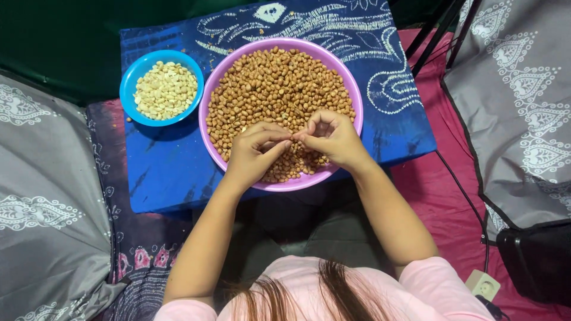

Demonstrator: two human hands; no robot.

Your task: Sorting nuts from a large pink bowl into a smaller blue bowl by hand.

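From the head camera, the left hand (254,152) and the right hand (334,138) are meeting above the pink bowl (355,95), and their fingertips are pinching together one brown peanut (294,136), which is almost hidden between them. It seems the skin is being rubbed off this nut, so the step in hand is peeling. The next move, I think, is asking for a gentle twist so the kernel is not breaking. Pale peeled peanuts (165,90) are lying in the blue bowl (129,80) just beside. Both bowls are standing on a blue patterned cloth (392,113); grey patterned cushions (41,196) and a magenta mat (443,196) are surrounding it.
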